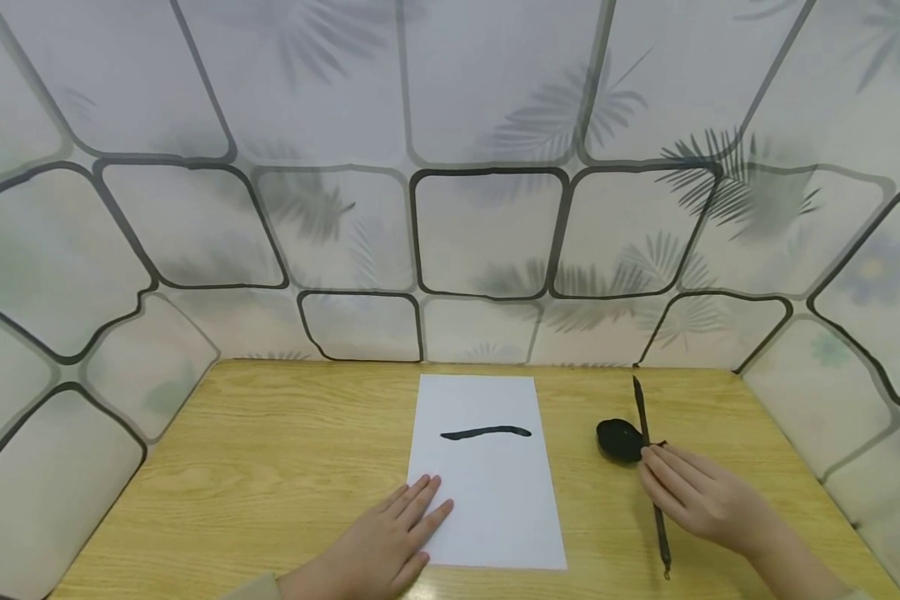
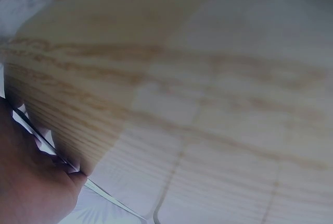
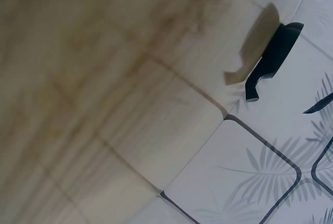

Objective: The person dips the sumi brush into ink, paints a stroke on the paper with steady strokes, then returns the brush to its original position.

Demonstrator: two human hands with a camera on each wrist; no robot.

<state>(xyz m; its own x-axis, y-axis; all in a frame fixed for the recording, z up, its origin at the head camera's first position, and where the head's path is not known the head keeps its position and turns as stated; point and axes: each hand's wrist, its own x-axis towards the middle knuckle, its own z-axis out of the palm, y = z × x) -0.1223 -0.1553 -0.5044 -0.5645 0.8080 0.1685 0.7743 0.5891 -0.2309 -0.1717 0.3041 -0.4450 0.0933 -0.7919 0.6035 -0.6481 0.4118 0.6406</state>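
Observation:
A sheet of white paper (image 1: 495, 508) lies on the table with one black brush stroke (image 1: 486, 432) across its upper half. My left hand (image 1: 386, 537) rests with spread fingers on the paper's lower left edge; part of that hand (image 2: 36, 182) shows in the left wrist view. To the right, my right hand (image 1: 708, 496) pinches a dark writing brush (image 1: 661, 533) around its middle. The brush's bristle end points away from me, and a small loop hangs at its near end. Just left of those fingers sits a black ink dish (image 1: 618, 440), also visible in the right wrist view (image 3: 281, 49).
The wooden table (image 1: 270, 450) has a glossy surface. Patterned panels (image 1: 487, 233) with dark outlines and leaf prints stand at its back and on both sides.

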